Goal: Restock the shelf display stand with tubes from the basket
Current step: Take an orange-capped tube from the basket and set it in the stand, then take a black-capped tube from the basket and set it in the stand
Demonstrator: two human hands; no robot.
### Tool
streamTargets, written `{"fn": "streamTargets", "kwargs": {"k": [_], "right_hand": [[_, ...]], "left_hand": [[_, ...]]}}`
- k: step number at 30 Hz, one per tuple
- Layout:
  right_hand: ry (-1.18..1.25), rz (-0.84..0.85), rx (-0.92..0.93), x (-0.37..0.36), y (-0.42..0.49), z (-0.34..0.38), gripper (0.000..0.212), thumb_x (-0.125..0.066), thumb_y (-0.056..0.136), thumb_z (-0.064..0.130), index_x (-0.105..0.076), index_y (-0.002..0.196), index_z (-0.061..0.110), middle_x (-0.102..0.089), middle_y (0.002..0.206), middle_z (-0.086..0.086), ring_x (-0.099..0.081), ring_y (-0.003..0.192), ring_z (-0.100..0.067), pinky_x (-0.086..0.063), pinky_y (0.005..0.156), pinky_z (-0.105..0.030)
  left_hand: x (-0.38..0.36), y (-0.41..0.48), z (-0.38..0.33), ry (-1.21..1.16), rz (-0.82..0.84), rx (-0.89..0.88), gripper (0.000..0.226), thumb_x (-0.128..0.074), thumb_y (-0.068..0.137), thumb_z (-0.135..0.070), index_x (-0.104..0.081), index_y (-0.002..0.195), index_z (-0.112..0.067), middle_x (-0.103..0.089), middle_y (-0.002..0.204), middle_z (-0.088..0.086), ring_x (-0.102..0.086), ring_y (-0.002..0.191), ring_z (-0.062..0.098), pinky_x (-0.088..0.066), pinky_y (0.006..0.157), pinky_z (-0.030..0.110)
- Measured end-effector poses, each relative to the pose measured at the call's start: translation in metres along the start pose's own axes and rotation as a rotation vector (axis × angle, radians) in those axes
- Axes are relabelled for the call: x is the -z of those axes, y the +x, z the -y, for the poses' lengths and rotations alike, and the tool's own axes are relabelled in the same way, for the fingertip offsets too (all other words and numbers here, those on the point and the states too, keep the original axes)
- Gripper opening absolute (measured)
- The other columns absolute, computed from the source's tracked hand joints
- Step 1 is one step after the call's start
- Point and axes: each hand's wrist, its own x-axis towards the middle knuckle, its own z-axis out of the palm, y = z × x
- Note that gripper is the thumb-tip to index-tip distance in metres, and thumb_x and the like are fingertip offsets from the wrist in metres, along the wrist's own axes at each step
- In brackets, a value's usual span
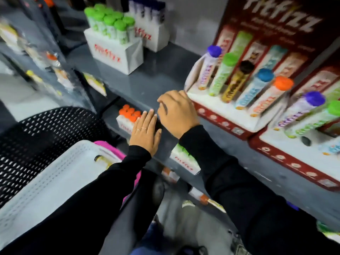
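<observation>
- Where the red "fitfizz" display stand (230, 115) sits on the grey shelf (147, 83), five tubes lean in it: purple (207, 69), green (221, 74), black (237, 81), blue (253, 87) and orange (270, 96) caps.
- The right hand (177, 112) hovers beside the stand's left corner, fingers curled, holding nothing visible.
- The left hand (145, 132) lies flat and empty on the shelf edge.
- White "fitfizz" boxes (114, 50) hold green-capped tubes behind.
- A white basket (46, 181) sits lower left.

It was a shop: grey shelves (156, 80) carried branded red display stands (230, 115) of coloured-cap tubes (220, 74), white cartons (114, 50) of stock, and hanging packets (53, 61).
</observation>
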Motion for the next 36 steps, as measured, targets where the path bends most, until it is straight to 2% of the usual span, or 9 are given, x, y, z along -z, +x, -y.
{"fn": "streamTargets", "kwargs": {"k": [3,6,11,15,21,26,29,33,36], "right_hand": [[0.082,0.240,0.021,-0.068,-0.015,0.029,0.026,-0.046,0.066,0.012,-0.070,0.059,0.008,-0.070,0.060,-0.010,-0.064,0.055,-0.031,-0.044,0.062,-0.027],[0.175,0.474,-0.005,-0.117,-0.021,0.055,0.019,-0.050,0.063,0.002,-0.068,0.060,0.004,-0.069,0.064,-0.016,-0.066,0.062,-0.035,-0.048,0.064,-0.034],[0.196,0.845,-0.021,-0.172,-0.025,0.086,0.022,-0.052,0.083,-0.003,-0.067,0.099,-0.003,-0.064,0.105,-0.025,-0.059,0.102,-0.039,-0.049,0.084,-0.043],[0.117,1.083,0.052,-0.206,-0.030,0.106,0.025,-0.047,0.092,0.003,-0.059,0.114,-0.001,-0.064,0.112,-0.024,-0.060,0.104,-0.037,-0.042,0.071,-0.038],[-0.067,1.159,0.209,-0.250,-0.058,0.125,0.039,-0.040,0.092,-0.006,-0.043,0.131,-0.004,-0.065,0.114,-0.026,-0.065,0.102,-0.038,-0.055,0.077,-0.041],[-0.122,1.156,0.254,-0.270,-0.076,0.130,0.029,-0.036,0.097,-0.001,-0.037,0.126,-0.001,-0.068,0.105,-0.019,-0.064,0.098,-0.035,-0.050,0.064,-0.039],[-0.085,1.179,0.183,-0.267,-0.076,0.133,0.034,-0.046,0.094,0.002,-0.034,0.126,0.001,-0.067,0.106,-0.020,-0.063,0.097,-0.037,-0.040,0.059,-0.037],[-0.002,1.270,0.105,-0.253,-0.064,0.134,0.053,-0.062,0.081,0.006,-0.033,0.125,0.004,-0.061,0.112,-0.021,-0.062,0.097,-0.038,-0.040,0.061,-0.035],[0.021,1.339,0.104,-0.235,-0.044,0.128,0.050,-0.064,0.082,0.012,-0.039,0.124,0.009,-0.059,0.113,-0.019,-0.060,0.094,-0.037,-0.041,0.062,-0.032]], "left_hand": [[-0.008,-0.049,0.051,0.024,0.030,0.116,0.053,-0.040,0.087,-0.027,-0.039,0.129,0.004,-0.046,0.136,0.027,-0.027,0.130,0.030,-0.015,0.110,0.035],[-0.011,-0.102,0.095,0.046,0.202,0.318,0.056,-0.035,0.087,-0.029,-0.043,0.128,0.008,-0.047,0.135,0.026,-0.038,0.129,0.036,-0.014,0.110,0.034],[-0.018,-0.163,0.136,0.082,0.414,0.614,0.077,-0.004,0.096,-0.046,-0.049,0.123,0.010,-0.053,0.130,0.026,-0.050,0.120,0.042,-0.037,0.103,0.046],[-0.029,-0.176,0.146,0.091,0.502,0.836,0.094,0.005,0.074,-0.059,-0.008,0.144,0.002,-0.006,0.155,0.018,-0.005,0.143,0.034,-0.006,0.117,0.041],[-0.055,-0.202,0.152,0.096,0.510,0.914,0.094,0.008,0.074,-0.062,0.004,0.144,0.000,0.009,0.155,0.016,0.015,0.141,0.028,0.017,0.113,0.035],[-0.057,-0.205,0.154,0.073,0.523,0.895,0.096,0.036,0.061,-0.068,0.021,0.133,-0.005,0.027,0.143,0.008,0.030,0.131,0.021,0.039,0.097,0.024],[-0.057,-0.204,0.154,0.059,0.526,0.894,0.097,0.036,0.061,-0.068,0.021,0.133,-0.005,0.028,0.142,0.008,0.031,0.130,0.021,0.042,0.095,0.022],[-0.055,-0.203,0.154,0.056,0.559,0.890,0.098,0.038,0.058,-0.069,0.024,0.131,-0.005,0.032,0.141,0.007,0.032,0.130,0.019,0.042,0.094,0.023],[-0.054,-0.199,0.153,0.069,0.605,0.910,0.095,0.023,0.066,-0.069,0.024,0.135,-0.004,0.032,0.142,0.007,0.025,0.138,0.024,0.030,0.106,0.032]]}}
